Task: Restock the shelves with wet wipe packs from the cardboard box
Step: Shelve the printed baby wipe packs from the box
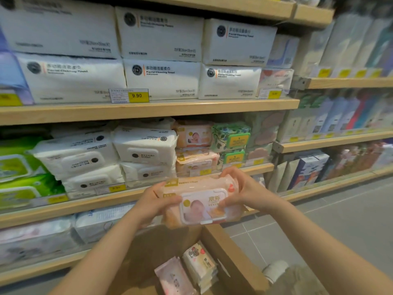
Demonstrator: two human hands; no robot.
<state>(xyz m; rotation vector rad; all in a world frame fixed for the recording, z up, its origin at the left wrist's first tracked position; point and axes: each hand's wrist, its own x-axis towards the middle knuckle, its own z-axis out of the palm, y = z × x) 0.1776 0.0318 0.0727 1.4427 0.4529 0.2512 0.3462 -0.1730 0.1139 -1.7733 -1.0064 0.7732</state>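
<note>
A pink wet wipe pack point(202, 201) with a white flip lid hangs in the air in front of the shelves. My left hand point(156, 201) grips its left end and my right hand point(244, 188) grips its right end, thumbs on the lid side. Just behind it, two matching pink packs point(194, 150) are stacked on the middle shelf point(127, 194). Below my arms stands the open cardboard box point(229, 260), with several small wipe packs point(191, 271) standing on edge inside.
White wipe packs point(119, 158) and green packs point(19, 171) fill the middle shelf to the left; green floral packs point(231, 139) sit to the right of the pink ones. Large white towel packs point(161, 79) fill the shelf above. Grey tiled floor point(340, 220) lies at right.
</note>
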